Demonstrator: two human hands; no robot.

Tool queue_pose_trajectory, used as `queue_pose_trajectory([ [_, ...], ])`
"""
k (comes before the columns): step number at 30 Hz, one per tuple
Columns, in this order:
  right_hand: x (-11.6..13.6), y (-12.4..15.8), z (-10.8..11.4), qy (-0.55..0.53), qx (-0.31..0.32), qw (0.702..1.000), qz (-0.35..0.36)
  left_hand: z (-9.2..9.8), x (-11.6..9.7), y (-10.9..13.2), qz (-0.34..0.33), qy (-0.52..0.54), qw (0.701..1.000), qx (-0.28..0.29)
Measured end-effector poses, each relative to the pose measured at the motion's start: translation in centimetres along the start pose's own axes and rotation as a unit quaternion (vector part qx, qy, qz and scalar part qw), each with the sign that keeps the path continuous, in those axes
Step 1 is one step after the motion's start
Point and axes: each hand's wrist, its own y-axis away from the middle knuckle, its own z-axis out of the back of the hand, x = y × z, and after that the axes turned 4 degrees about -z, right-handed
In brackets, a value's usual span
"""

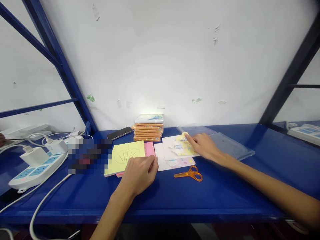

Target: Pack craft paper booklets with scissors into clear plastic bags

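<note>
My right hand (206, 146) has its fingers closed at the upper right of a yellow-and-white printed paper (185, 146), which lies over white sheets. My left hand (140, 173) is curled shut at the lower right of a yellow paper pad (122, 161) that bears a shell line drawing. What its fingers hold, if anything, is hidden. Pink paper (150, 149) shows from under the yellow pad. Between the hands lies a white sheet (160, 156) with pastel dots on its lower part. Orange scissors (190, 173) rest on the blue shelf in front of the sheets, touched by neither hand.
Several orange-edged packets (148, 131) are stacked near the wall, beside a dark phone (120, 133). Clear plastic sleeves (232, 145) lie behind my right forearm. At left, a power strip (37, 170) carries chargers and white cables. A blue post (57, 63) rises behind it.
</note>
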Motion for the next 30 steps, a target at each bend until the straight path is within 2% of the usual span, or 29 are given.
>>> queue_pose_trajectory([
  [19, 0.24, 0.20, 0.19, 0.000, -0.009, 1.000, -0.001, 0.02, 0.06, 0.03, 0.000, -0.004, 1.000, 0.015],
  [30, 0.04, 0.21, -0.03, -0.003, -0.013, 1.000, 0.012, -0.12, 0.12, -0.06, -0.003, -0.009, 1.000, 0.003],
])
